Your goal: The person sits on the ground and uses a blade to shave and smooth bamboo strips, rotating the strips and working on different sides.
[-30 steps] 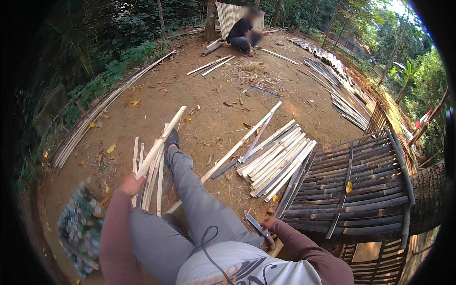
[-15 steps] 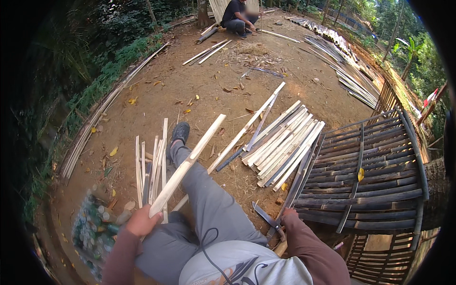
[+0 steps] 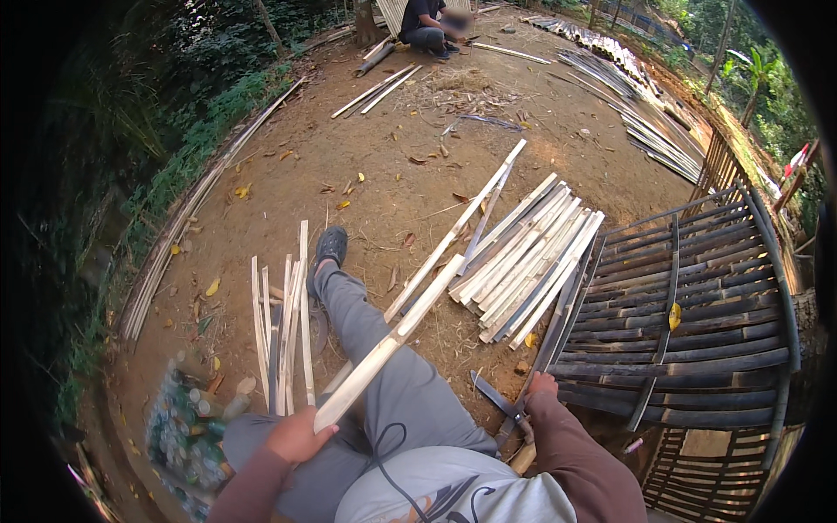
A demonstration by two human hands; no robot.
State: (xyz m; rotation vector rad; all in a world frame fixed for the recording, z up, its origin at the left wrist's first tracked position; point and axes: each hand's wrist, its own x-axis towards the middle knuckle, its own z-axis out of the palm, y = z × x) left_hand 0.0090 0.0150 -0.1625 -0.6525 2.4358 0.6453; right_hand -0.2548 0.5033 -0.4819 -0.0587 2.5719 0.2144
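My left hand is closed around the lower end of a split bamboo strip, pale side up, which slants up and right across my thigh. My right hand is closed at the near corner of a dark bamboo rack, against a long dark bamboo piece; what its fingers hold is hidden. Just left of that hand lies a machete with a dark blade, its handle end beside a pale piece of wood.
A stack of split strips lies ahead to the right, and a smaller bundle by my left foot. Plastic bottles are heaped at the left. Farther off a person crouches near more strips.
My left hand has moved right, and the bamboo strip has swung right and lower, its far end now near the stack. My right hand stays by the rack.
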